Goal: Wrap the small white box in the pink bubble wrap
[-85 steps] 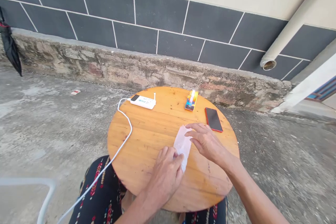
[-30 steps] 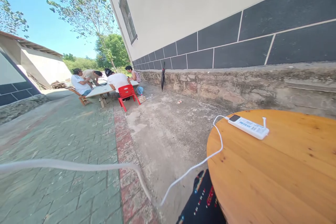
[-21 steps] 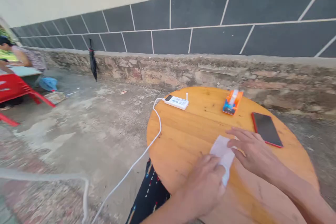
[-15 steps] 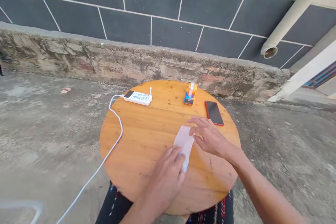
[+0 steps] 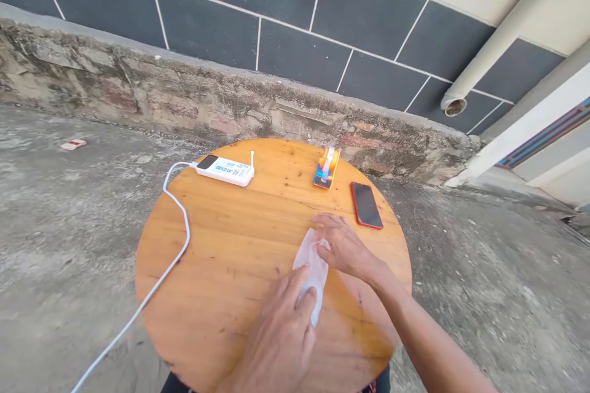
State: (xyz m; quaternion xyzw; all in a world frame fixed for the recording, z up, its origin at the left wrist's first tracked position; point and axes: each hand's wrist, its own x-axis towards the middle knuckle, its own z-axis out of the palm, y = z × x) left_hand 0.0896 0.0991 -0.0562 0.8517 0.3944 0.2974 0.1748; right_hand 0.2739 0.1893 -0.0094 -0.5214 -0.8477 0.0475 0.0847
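A narrow, pale, folded sheet that looks like tissue paper (image 5: 310,265) lies on the round wooden table (image 5: 216,270). My left hand (image 5: 281,325) presses on its near left part, index finger and thumb apart on the sheet. At the far end, my right hand (image 5: 343,247) touches the upper edge with its fingers stretched out and its thumb below them. Neither hand wraps round anything. Part of the sheet is covered by the fingers of both hands.
Beyond my right hand are a phone with a red edge (image 5: 367,205) and an orange-and-blue tape dispenser (image 5: 326,169). A white power bank (image 5: 225,171) with a white cable (image 5: 179,252) lies at the back left. A stone-based wall (image 5: 203,98) runs behind the table.
The view has tilted and come nearer the table. My right hand's fingers have settled lower on the sheet's far end; the left thumb and index finger have spread a little on it.
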